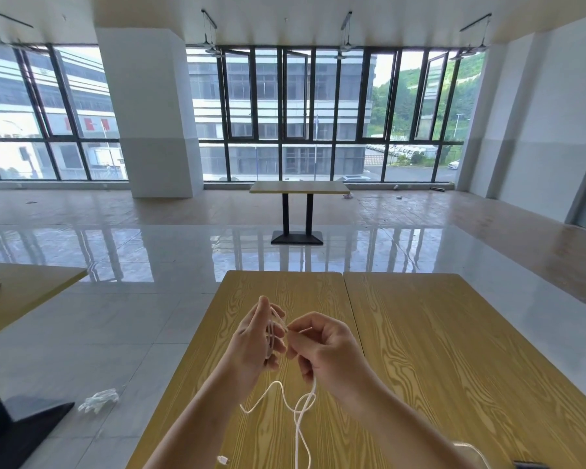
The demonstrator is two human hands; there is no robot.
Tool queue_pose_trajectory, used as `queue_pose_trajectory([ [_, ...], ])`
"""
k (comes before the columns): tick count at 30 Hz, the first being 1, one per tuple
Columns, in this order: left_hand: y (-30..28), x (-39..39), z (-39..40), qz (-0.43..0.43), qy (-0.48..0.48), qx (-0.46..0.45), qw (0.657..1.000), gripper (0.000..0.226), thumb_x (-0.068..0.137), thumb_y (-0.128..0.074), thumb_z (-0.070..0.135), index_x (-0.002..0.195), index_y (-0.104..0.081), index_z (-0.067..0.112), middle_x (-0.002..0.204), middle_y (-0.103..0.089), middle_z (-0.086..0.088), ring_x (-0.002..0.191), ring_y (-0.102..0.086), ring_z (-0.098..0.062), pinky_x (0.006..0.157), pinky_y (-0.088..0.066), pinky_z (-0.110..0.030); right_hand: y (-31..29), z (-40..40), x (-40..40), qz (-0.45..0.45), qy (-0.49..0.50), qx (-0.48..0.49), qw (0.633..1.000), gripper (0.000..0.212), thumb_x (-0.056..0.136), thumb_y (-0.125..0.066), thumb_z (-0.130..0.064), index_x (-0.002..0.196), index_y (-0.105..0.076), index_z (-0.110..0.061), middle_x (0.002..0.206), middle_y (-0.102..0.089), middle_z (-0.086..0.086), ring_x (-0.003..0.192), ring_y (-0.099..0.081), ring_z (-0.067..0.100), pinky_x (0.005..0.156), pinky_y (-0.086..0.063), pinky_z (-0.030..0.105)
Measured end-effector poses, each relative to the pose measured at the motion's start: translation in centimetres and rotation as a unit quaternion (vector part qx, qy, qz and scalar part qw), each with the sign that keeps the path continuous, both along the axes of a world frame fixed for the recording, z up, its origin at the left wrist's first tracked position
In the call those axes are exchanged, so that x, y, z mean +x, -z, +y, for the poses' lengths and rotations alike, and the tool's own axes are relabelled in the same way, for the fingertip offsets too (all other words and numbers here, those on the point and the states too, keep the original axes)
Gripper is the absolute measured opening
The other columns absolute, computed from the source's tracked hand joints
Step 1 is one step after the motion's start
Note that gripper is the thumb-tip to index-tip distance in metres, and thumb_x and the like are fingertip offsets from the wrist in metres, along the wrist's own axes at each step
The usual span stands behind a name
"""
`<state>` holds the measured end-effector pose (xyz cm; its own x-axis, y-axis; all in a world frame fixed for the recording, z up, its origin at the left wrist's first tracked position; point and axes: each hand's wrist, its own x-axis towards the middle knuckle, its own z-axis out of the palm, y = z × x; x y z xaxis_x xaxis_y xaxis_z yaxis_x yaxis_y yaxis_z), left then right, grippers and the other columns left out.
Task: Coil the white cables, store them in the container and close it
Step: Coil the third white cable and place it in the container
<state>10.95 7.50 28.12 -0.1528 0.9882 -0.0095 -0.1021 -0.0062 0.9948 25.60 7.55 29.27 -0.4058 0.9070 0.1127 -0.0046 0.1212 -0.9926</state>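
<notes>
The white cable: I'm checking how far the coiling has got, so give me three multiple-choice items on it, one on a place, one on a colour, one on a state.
1. Where does the loose part of the white cable lie?
A. on the floor
B. on the near wooden table
C. on the far table by the windows

2. What colour is the crumpled glove on the floor?
A. black
B. red
C. whitish

3. What is the left hand doing?
A. holding cable loops wound round its fingers
B. lying flat on the table
C. lifting a lid

Answers:
1 B: the slack trails over the wood grain below both hands.
2 C: it looks pale against the grey tiles.
3 A: loops run round its raised fingers while the right hand pinches the strand beside it.
</notes>
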Motion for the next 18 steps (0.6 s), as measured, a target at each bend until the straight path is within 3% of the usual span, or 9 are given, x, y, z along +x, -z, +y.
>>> queue_pose_trajectory([
  [4, -0.2, 0.3, -0.3, 0.003, 0.02, 0.008, 1.0, 0.047, 0.1, -0.034, 0.05, 0.108, -0.054, 0.009, 0.064, -0.054, -0.007, 0.051, -0.051, -0.016, 0.048, -0.042, -0.027, 0.2, -0.3, -0.5, -0.042, 0.007, 0.021, 0.999, 0.011, 0.092, -0.068, -0.016, 0.083, -0.071, -0.021, 0.067, -0.072, 0.001, 0.053, -0.052, 0.02, 0.048, -0.043, 0.031],
  [8, -0.5, 0.6, -0.4, 0.041, 0.019, 0.028, 0.999, 0.033, 0.102, -0.043, 0.039, 0.101, -0.057, 0.01, 0.068, -0.054, -0.005, 0.055, -0.052, -0.016, 0.048, -0.043, -0.027, 0.6, -0.7, -1.0, -0.095, 0.009, 0.055, 0.994, 0.022, 0.09, -0.068, -0.015, 0.079, -0.074, -0.033, 0.067, -0.07, -0.003, 0.048, -0.052, 0.011, 0.048, -0.042, 0.029],
  [11, -0.6, 0.5, -0.5, 0.037, 0.029, 0.026, 0.999, 0.032, 0.104, -0.039, 0.031, 0.096, -0.058, 0.007, 0.07, -0.057, -0.007, 0.063, -0.053, -0.021, 0.054, -0.044, -0.032, 0.6, -1.2, -0.9, -0.121, -0.014, 0.067, 0.99, 0.028, 0.089, -0.065, -0.014, 0.082, -0.076, -0.039, 0.07, -0.069, -0.001, 0.05, -0.056, 0.007, 0.052, -0.047, 0.028],
  [14, -0.8, -0.2, -0.4, 0.001, 0.023, 0.015, 1.0, 0.038, 0.106, -0.034, 0.033, 0.093, -0.057, 0.006, 0.074, -0.06, -0.011, 0.064, -0.051, -0.021, 0.056, -0.042, -0.032, 0.9, -1.5, -0.6, -0.115, -0.035, 0.064, 0.991, 0.021, 0.095, -0.063, -0.014, 0.098, -0.078, -0.029, 0.073, -0.069, 0.008, 0.053, -0.057, 0.009, 0.053, -0.05, 0.028],
  [16, -1.1, -0.8, -0.4, -0.018, 0.031, 0.004, 0.999, 0.04, 0.106, -0.033, 0.035, 0.093, -0.058, 0.008, 0.075, -0.062, -0.011, 0.062, -0.051, -0.02, 0.056, -0.041, -0.03, 1.1, -1.6, -0.1, -0.133, -0.058, 0.067, 0.987, 0.017, 0.098, -0.061, -0.016, 0.101, -0.076, -0.023, 0.069, -0.067, 0.0, 0.054, -0.056, 0.011, 0.056, -0.05, 0.03],
  [18, -1.6, -1.6, -0.5, -0.023, 0.043, -0.012, 0.999, 0.04, 0.106, -0.032, 0.036, 0.093, -0.059, 0.009, 0.075, -0.065, -0.011, 0.06, -0.053, -0.019, 0.054, -0.041, -0.029, 1.3, -1.8, 0.6, -0.187, -0.103, 0.087, 0.973, 0.018, 0.1, -0.057, -0.022, 0.096, -0.074, -0.027, 0.067, -0.066, -0.006, 0.058, -0.056, 0.011, 0.059, -0.05, 0.03],
])
